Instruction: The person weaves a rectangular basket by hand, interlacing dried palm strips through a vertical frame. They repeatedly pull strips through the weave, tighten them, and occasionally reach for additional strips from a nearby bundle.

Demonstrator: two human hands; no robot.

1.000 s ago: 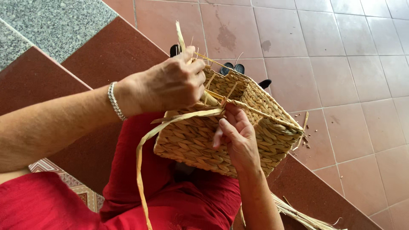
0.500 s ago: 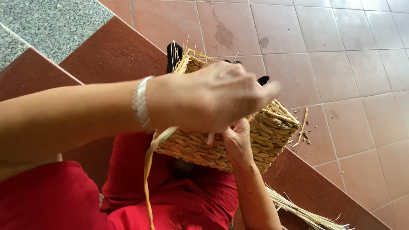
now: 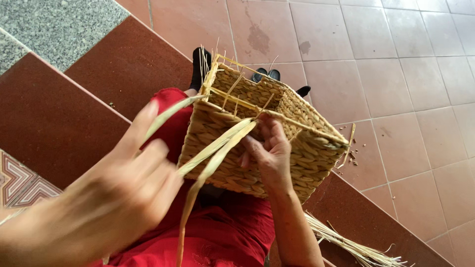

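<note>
Steps [image 3: 74,94] of dark red stone fill the left, with a patterned tile [image 3: 20,180] at the edge. Left hand [image 3: 106,202] looms big and blurred, fingers curled, pinching a pale strip [image 3: 170,112] between fingertips. Two more strips [image 3: 213,153] run from the basket [image 3: 262,133] down over the red clothing [image 3: 217,237]. Basket sits on the lap, boxy, woven of straw-coloured fibre, loose ends sticking up along its rim. Right hand [image 3: 269,153] presses against the near wall, fingers gripping the strips where they meet the rim. Black footwear [image 3: 267,75] peeks out behind. Bundle of straw [image 3: 356,244] lies lower right, scraps [image 3: 358,155] dot the tiled floor [image 3: 405,64].
</note>
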